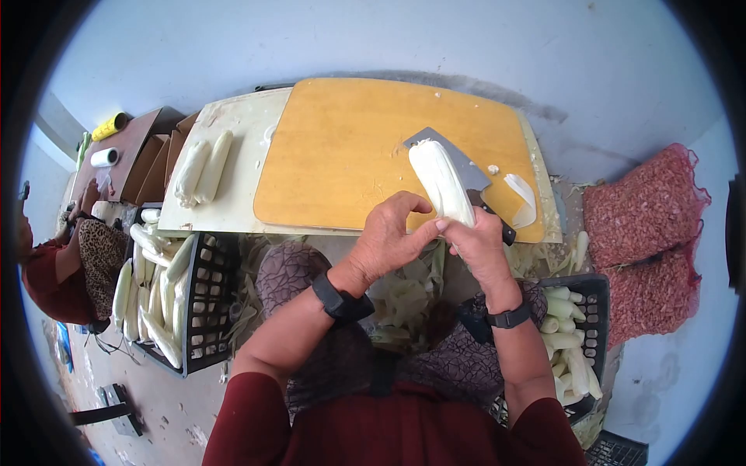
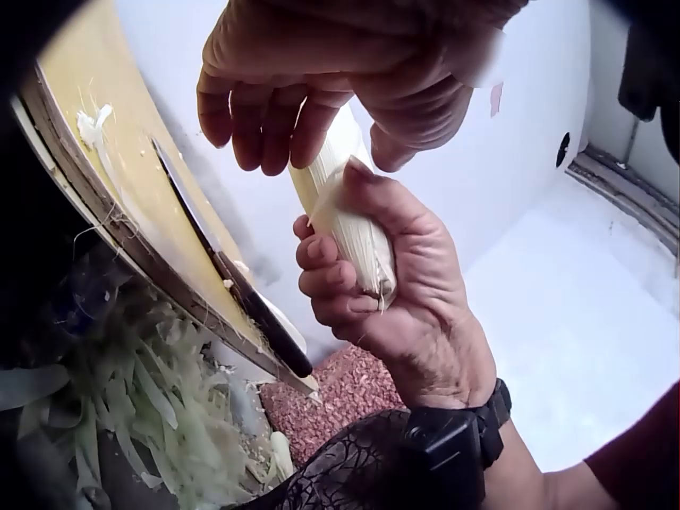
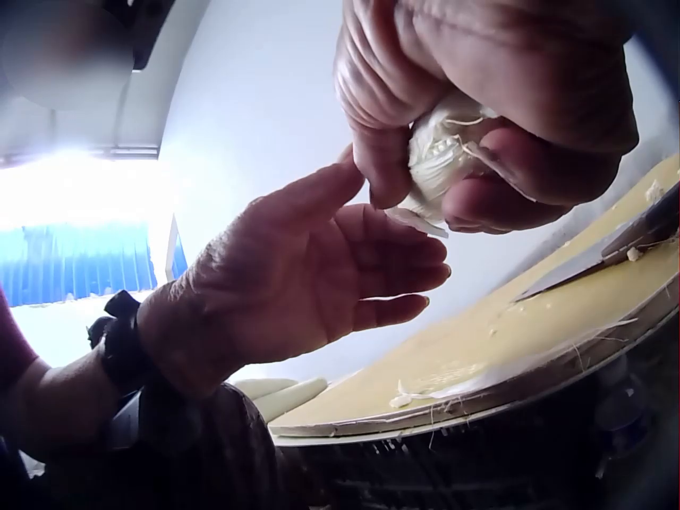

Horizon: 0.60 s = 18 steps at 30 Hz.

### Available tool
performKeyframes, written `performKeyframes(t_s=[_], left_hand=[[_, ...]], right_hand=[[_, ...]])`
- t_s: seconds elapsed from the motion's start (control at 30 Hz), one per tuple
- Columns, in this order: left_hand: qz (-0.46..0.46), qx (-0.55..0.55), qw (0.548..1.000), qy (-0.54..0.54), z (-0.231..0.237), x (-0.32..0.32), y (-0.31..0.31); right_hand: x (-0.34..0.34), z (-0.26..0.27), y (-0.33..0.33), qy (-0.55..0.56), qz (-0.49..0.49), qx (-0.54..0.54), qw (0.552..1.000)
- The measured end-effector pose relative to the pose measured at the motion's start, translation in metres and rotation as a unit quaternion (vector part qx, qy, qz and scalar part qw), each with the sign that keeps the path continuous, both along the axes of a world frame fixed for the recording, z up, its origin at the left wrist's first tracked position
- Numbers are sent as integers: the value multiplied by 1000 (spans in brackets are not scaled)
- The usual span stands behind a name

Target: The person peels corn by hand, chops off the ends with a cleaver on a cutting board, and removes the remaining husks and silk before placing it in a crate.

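An ear of corn [image 1: 440,175] in pale inner husk is held up over the near edge of the orange cutting board [image 1: 342,147]. My right hand [image 1: 483,242] grips its lower end, fingers curled round it and thumb along the husk in the left wrist view. Beside the ear is my left hand [image 1: 392,237], its thumb reaching to the right thumb. In the right wrist view the left hand's fingers [image 3: 398,278] extend loosely below the ear. A cleaver [image 1: 458,161] lies on the board behind the ear, its dark handle toward the near right edge.
Two pale ears [image 1: 206,169] lie on the table left of the board. Black crates of ears stand at left [image 1: 203,311] and right [image 1: 594,307]. Red mesh sacks [image 1: 645,233] are stacked at right. Stripped husks [image 2: 138,393] pile below the table. Another person [image 1: 66,260] sits far left.
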<state>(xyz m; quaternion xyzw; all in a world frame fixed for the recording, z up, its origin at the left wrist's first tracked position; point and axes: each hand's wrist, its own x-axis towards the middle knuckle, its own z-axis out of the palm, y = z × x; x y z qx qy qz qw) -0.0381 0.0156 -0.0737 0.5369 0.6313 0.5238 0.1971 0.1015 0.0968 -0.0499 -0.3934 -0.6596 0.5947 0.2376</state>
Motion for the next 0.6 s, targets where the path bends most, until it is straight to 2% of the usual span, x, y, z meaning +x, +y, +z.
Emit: performKeyframes(t_s=[0.03, 0.2, 0.27, 0.43, 0.6], left_hand=[[8, 29, 999, 15, -2, 2, 1], [25, 9, 1000, 0, -1, 4, 3], [27, -13, 999, -13, -2, 4, 3], [18, 37, 997, -64, -6, 6, 4], [15, 47, 997, -54, -1, 0, 1]], right_hand=[[-1, -1, 0, 0, 0, -1, 1000], [-3, -9, 0, -7, 11, 45, 999], [-5, -6, -1, -7, 13, 42, 999], [-7, -6, -1, -33, 10, 48, 998], [-6, -4, -1, -32, 23, 29, 999]])
